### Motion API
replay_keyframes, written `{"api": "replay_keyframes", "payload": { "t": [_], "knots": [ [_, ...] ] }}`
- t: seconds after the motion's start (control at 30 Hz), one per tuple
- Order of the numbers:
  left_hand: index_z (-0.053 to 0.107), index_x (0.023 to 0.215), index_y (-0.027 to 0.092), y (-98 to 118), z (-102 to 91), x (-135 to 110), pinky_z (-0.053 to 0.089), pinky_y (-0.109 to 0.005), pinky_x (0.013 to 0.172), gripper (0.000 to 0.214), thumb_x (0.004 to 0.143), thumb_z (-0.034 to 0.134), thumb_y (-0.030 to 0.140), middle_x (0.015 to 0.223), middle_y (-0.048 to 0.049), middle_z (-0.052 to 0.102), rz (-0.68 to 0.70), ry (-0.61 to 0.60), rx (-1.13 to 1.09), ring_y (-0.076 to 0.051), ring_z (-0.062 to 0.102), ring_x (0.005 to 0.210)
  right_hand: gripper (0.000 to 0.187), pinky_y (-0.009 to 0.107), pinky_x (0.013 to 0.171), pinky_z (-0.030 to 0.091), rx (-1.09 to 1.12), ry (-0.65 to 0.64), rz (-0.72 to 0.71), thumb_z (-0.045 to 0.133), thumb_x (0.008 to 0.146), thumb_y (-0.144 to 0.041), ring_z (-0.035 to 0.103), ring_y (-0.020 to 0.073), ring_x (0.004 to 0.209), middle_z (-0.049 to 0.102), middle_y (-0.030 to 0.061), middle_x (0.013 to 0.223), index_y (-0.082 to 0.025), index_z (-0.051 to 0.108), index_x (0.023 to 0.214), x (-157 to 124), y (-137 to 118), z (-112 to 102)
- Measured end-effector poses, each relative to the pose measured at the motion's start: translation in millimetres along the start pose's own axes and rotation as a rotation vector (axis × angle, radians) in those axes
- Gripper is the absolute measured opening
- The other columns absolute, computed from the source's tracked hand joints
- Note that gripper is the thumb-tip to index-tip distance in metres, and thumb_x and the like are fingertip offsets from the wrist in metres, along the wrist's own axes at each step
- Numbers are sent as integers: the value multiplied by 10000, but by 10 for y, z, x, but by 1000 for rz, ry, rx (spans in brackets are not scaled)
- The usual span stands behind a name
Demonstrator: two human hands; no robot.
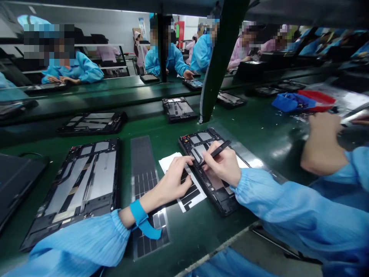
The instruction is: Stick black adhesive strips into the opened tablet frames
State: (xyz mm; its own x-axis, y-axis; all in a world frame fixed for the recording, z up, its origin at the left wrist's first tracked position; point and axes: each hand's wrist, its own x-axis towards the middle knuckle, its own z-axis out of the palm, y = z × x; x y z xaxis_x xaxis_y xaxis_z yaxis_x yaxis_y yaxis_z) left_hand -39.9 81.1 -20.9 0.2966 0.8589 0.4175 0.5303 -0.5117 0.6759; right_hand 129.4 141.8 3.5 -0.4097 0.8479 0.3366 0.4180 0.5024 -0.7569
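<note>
The fingers of my right hand [226,163] are pinched around a slim black pen-shaped tool [221,148], its lower end hidden behind them, over the flat black-framed device with silver inner panels [210,179] lying open on the glossy green desk [187,238]. My left hand [174,179], a bright blue strap [140,215] about its wrist, has its fingers loosely bent, thumb apart, grasping nothing I can see; the fingertips reach the device's left edge. Partly under that hand lies a white sheet with black strips [194,194], and left of it a long clear sheet of dark gridded film [144,169], which my forearm crosses. Further left sits a second open black-framed device [98,181]. Beyond my work, a slanting dark green post [223,57] blocks part of the view across, where more open devices [178,109] lie. Near the right edge, a co-worker's blue-sleeved arm [324,146] comes in over the desk, near a red and blue bundle [296,102].
</note>
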Motion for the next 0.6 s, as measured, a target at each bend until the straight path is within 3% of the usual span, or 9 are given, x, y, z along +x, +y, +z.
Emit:
{"api": "replay_keyframes", "payload": {
  "t": [0.17,0.33,0.43,0.6],
  "knots": [
    [410,992,189,29,-4,1,376,-372,923,350,678,401,34,1125,-88,490,21,-19,-23,-204,440,1067,253,218,496,445,-70,19,-90,465,837,-294,546,98,491,517,15,617,-188,405,616,11,-15,4],
    [406,1005,186,0,-17,-11,396,-358,888,385,662,391,11,1072,-70,494,65,-45,-8,-190,447,1008,162,245,524,417,-84,43,-413,491,808,-208,507,118,550,496,12,612,-174,452,654,-22,33,53],
    [412,1018,176,-19,-8,-4,419,-331,860,399,661,385,1,1015,-67,499,76,-58,49,-179,455,969,129,256,534,425,-34,25,-492,517,787,-167,514,125,577,512,16,626,-167,473,666,-45,83,59],
    [462,1046,131,120,-9,45,410,-348,841,413,677,350,-17,977,-101,544,169,-198,375,-219,430,984,105,287,614,479,144,352,-355,559,778,-163,571,146,661,524,18,696,-193,488,706,-17,-48,-84]
  ]
}}
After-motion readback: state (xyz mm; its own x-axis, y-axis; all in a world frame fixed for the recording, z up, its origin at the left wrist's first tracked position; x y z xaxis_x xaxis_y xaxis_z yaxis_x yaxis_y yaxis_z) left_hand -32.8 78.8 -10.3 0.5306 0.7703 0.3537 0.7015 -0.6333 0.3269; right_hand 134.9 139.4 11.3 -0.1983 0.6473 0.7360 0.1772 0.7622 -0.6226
